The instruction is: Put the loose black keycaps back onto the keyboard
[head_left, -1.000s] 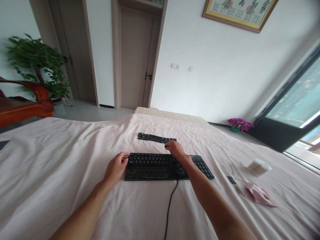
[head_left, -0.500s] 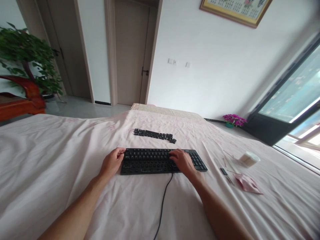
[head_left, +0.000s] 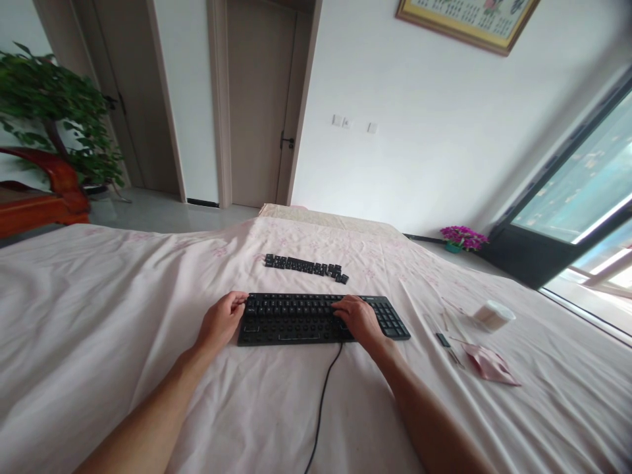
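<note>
A black keyboard [head_left: 291,307] lies flat on the bed, its lower letter rows and space bar area stripped of caps. My left hand [head_left: 224,317] grips its far left corner with closed fingers. Over the right end of the letter rows rests my right hand [head_left: 359,316], fingers bent and pressed together; whatever is under their tips is hidden. Loose black keycaps [head_left: 301,264] lie in a rough strip beyond the keyboard. From the near edge a black cable [head_left: 323,401] runs toward me.
Right of the keyboard are a white roll [head_left: 494,316], a pink cloth [head_left: 491,364], a small dark-ended tool [head_left: 443,340] and thin sticks [head_left: 446,320]. The wrinkled pink sheet [head_left: 148,316] covers the bed.
My right hand's fingertips have shifted very slightly left over the keys. The left hand, keyboard and loose keycaps stay where they were.
</note>
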{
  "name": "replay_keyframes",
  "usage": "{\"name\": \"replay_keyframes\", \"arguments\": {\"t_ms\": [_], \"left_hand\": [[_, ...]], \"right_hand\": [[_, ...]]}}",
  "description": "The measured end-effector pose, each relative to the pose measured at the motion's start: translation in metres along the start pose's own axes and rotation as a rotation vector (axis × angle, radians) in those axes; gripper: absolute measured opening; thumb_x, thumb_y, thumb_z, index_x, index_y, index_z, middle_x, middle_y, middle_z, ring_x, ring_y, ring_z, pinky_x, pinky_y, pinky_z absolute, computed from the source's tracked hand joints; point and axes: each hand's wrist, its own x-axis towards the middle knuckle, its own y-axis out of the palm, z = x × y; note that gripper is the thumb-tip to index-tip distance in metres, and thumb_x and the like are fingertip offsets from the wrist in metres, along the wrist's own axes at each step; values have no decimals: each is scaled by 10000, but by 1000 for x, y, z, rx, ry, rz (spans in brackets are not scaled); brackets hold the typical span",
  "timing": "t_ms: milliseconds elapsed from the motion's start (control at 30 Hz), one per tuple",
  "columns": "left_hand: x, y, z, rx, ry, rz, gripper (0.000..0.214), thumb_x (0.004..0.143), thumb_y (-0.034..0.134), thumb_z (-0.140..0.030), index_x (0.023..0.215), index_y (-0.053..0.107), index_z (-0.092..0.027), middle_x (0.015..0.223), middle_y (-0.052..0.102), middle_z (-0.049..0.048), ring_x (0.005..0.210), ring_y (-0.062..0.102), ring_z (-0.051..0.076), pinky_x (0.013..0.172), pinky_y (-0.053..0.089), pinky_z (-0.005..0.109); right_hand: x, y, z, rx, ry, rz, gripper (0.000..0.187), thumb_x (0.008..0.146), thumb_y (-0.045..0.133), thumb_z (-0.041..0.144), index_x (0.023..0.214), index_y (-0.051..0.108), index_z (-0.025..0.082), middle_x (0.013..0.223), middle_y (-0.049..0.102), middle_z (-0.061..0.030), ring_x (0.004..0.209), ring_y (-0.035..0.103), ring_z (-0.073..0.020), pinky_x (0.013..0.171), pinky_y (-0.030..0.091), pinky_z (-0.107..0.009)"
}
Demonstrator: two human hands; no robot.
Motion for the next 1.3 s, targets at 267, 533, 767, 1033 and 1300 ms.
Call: {"name": "replay_keyframes", "arguments": {"t_ms": [267,533,767,1033,1300], "left_hand": [[-1,1,1,-3,19,-2,275,815,471,-281,1041,621,-236,1017,711,12,931,661,162,851,493,264],[-1,0,-2,0,-1,-5,280,811,476,-289,1038,632,-237,1015,717,14,931,665,166,843,494,260],[-2,-2,-4,-10,8,3,279,810,476,-284,1040,628,-240,1022,714,13,937,662,167,851,490,263],[-2,-1,-3,-23,2,8,280,807,479,-288,1039,628,-242,1014,715,15,928,665,169,854,493,270],[1,1,2,-29,14,11,284,806,467,-298,1039,617,-235,1057,710,22,953,665,174,868,496,274]], "right_hand": [[-1,-3,-1,-48,-108,14,250,904,501,253,1017,724,256,921,664,-35,912,577,-174,809,412,-243],[-12,-8,12,-181,-152,18,330,951,378,199,951,706,236,844,614,-41,826,536,-160,747,368,-246],[-19,-5,21,-304,-103,38,367,888,404,108,1122,651,245,894,600,-58,848,507,-174,750,338,-272],[-24,-2,25,-350,-103,33,349,901,424,158,1157,637,263,921,603,-66,860,520,-185,729,338,-285],[-5,-8,-8,-46,50,-73,331,910,445,233,1142,672,293,1003,650,-24,928,596,-151,787,412,-227]]}}
